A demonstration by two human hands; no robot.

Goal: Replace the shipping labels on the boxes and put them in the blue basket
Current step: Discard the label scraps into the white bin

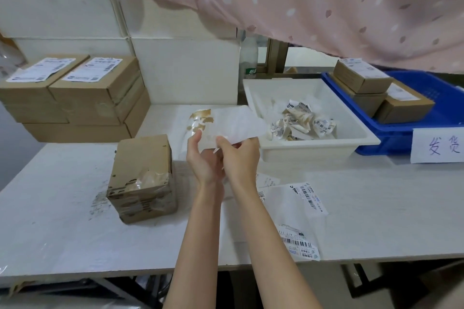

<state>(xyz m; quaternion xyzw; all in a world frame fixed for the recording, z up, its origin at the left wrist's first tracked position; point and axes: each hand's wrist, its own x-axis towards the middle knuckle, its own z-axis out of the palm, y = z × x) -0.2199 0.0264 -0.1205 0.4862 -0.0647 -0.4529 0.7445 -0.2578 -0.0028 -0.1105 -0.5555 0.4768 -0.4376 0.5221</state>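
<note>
We see two hands raised over the white table (75, 221), and both share one peeled label (226, 120). The left hand (204, 158) has its grip closed on the sheet's lower edge, thumb up against the back. The right hand (239, 155) pinches the same edge just beside it, the two hands touching. The sheet faces away from us, with brown scraps of cardboard stuck to its upper left.

Nearer us than the hands, to their right, two fresh labels (298, 218) lie flat on the table, barcodes up. Left of the hands stands one bare box (144, 180), its near face torn and scuffed with tape remnants, well apart from the grip.

Beyond the right hand sits one white tray (313, 150) holding a heap of crumpled labels (303, 120). Further right is the blue basket (401, 143), with at least three labelled boxes (364, 78) stacked in it and a handwritten paper sign on its front. Far left of the hands, a stack of boxes (75, 98) waits, two labelled tops showing.
</note>
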